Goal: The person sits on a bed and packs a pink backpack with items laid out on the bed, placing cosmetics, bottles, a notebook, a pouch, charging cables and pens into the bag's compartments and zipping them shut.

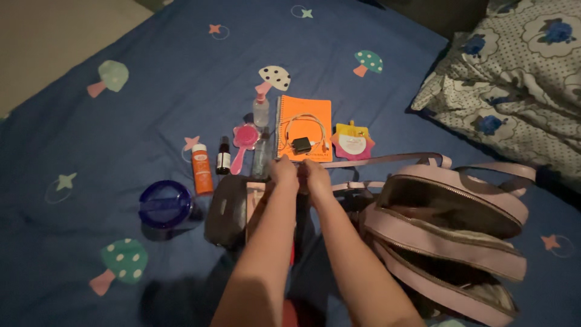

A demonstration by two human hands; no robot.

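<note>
My left hand [283, 170] and my right hand [317, 174] are side by side at the near edge of an orange spiral notebook [311, 111], fingers curled. Whether they pinch something small between them is hidden. A white cable with a black charger plug [301, 144] lies on the notebook. Just under my left forearm sits a dark pouch [227, 209] with a pink item beside it. To my right stands a pink backpack [448, 233], unzipped with its compartments gaping, its strap [387, 160] running behind my hands.
Laid out on the blue mushroom-print bedsheet [151, 85]: a clear spray bottle [261, 109], pink round hairbrush [244, 140], small dark bottle [223, 157], orange bottle [201, 169], blue round lidded container [164, 204], yellow-pink star pouch [353, 142]. A flowered pillow [514, 72] lies far right.
</note>
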